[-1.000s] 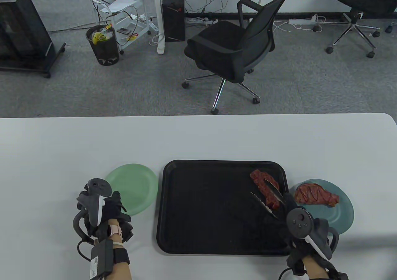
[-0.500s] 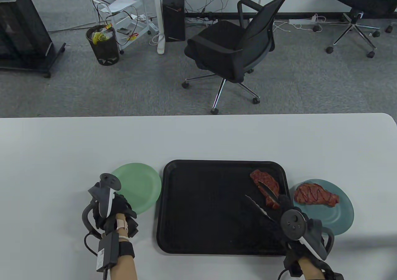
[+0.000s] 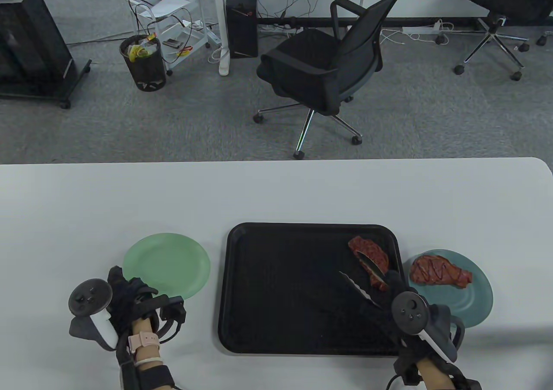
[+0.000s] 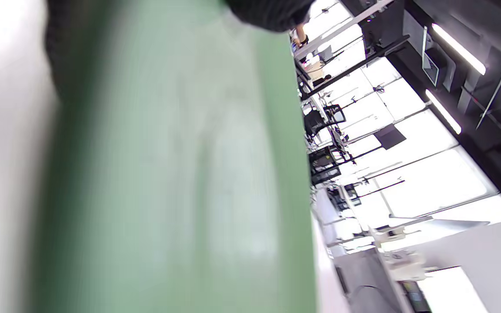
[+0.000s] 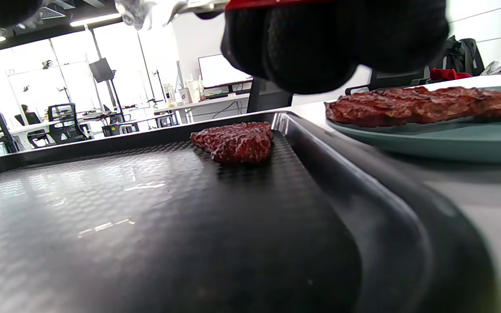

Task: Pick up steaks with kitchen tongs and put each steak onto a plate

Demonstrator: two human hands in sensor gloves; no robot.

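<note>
A black tray [image 3: 281, 299] holds one raw steak [image 3: 367, 249] in its far right corner, which the right wrist view shows as the steak [image 5: 233, 141] on the tray [image 5: 146, 239]. My right hand [image 3: 395, 284] grips the tongs [image 3: 359, 288]; their arms are spread, one over the steak and one left of it. A second steak [image 3: 438, 271] lies on the teal plate [image 3: 471, 303] right of the tray. My left hand [image 3: 127, 286] grips the near-left rim of the bare light green plate [image 3: 168, 262], which fills the left wrist view as a green blur [image 4: 168, 174].
The white table [image 3: 276, 191] stretches far beyond the tray. A black office chair [image 3: 324, 70] stands on the floor past the table's far edge. In the right wrist view my gloved fingers [image 5: 333, 43] hang above the second steak [image 5: 424, 106] and teal plate [image 5: 450, 139].
My left hand has drawn back to the left and nearer me, and the green plate has slid left with it, away from the tray. The right hand and tongs have barely shifted.
</note>
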